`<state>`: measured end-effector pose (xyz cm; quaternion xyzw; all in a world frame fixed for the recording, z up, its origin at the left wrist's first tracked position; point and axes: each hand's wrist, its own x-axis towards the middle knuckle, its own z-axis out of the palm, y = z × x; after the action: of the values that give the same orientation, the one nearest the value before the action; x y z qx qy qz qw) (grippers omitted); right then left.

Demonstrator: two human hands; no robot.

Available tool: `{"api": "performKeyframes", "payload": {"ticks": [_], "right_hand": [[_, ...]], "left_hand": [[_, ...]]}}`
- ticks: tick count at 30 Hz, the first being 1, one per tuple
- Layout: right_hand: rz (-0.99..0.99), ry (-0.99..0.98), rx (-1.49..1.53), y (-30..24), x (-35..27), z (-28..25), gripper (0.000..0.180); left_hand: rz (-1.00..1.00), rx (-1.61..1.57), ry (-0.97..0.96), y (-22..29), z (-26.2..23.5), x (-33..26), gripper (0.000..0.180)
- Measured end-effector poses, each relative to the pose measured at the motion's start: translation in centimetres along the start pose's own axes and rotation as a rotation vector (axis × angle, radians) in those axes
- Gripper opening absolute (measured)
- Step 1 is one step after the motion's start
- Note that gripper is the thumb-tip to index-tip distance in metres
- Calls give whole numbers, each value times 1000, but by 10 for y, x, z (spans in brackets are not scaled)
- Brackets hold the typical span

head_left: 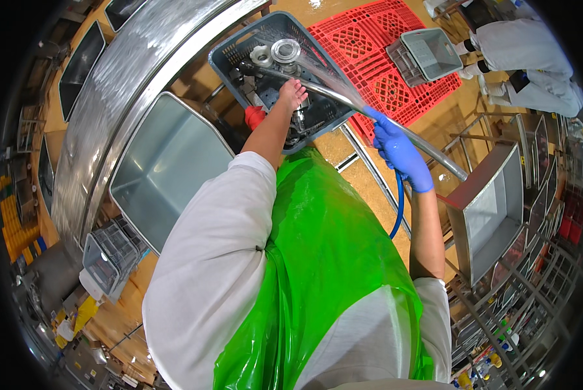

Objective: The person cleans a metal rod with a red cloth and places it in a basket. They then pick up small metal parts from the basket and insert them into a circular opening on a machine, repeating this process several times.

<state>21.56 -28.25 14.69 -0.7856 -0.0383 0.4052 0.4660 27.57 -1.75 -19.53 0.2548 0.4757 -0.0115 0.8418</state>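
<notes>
A long shiny metal pipe (442,160) slants from the grey plastic crate (330,53) out to the right. My bare left hand (292,95) is over the crate, its fingers curled at the pipe near its far end. My right hand (399,151), in a blue glove, is closed around the end of a blue water hose (399,211). The glove hides the nozzle. A fan of water sprays from there along the pipe toward the crate. Inside the crate lie a round metal flanged fitting (285,51), a white knobbed part (261,56) and other metal parts.
At the left stands a deep grey bin (168,169) beside a curved steel surface (135,55). A red pallet (369,49) carries a smaller grey crate (432,53). To the right is a steel trough (486,211). People in white (525,49) stand at the far right.
</notes>
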Motion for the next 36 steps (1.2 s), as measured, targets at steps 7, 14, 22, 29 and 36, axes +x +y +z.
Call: {"api": "performKeyframes", "payload": {"ticks": [7, 14, 22, 29, 36], "right_hand": [[3, -169, -177, 10, 18, 29, 49], [58, -245, -241, 23, 21, 29, 46], [234, -123, -148, 33, 29, -4, 45], [21, -151, -246, 58, 51, 0, 53], [66, -213, -177, 32, 52, 6, 56]], "left_hand": [[6, -170, -5, 11, -19, 17, 26], [26, -65, 103, 22, -60, 16, 28], [-62, 115, 181, 11, -91, 5, 36], [-135, -13, -210, -16, -100, 33, 33], [-195, -42, -93, -34, -63, 77, 25]]}}
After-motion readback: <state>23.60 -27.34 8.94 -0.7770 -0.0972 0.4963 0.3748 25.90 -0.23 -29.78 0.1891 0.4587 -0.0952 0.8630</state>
